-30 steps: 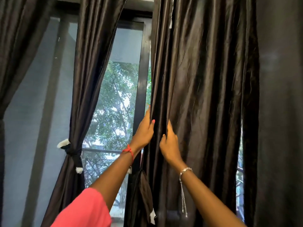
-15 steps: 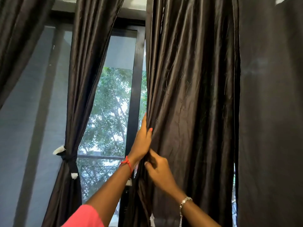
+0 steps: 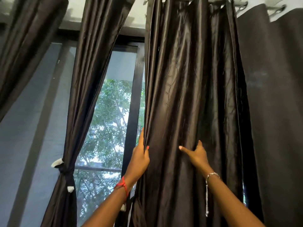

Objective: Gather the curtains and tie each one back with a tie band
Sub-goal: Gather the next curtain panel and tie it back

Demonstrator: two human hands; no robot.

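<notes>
a tall window [image 3: 108,128] fills the middle of the view and lets in daylight. beyond the glass stand green leafy trees [image 3: 113,99] against a pale, bright sky. a dark upright frame bar [image 3: 132,112] borders the pane on the right, and a dark top bar [image 3: 127,40] crosses above. the upper glass [image 3: 123,66] looks dull grey-blue. lower down a horizontal rail [image 3: 98,169] runs outside, with a thin grille [image 3: 91,185] under it. to the left lies a flat blue-grey surface [image 3: 29,136], wall or frosted pane, unclear which, crossed by a darker slanted band. overhead is a white ceiling strip [image 3: 138,13], with a metal rod [image 3: 241,4] at the top right.
</notes>
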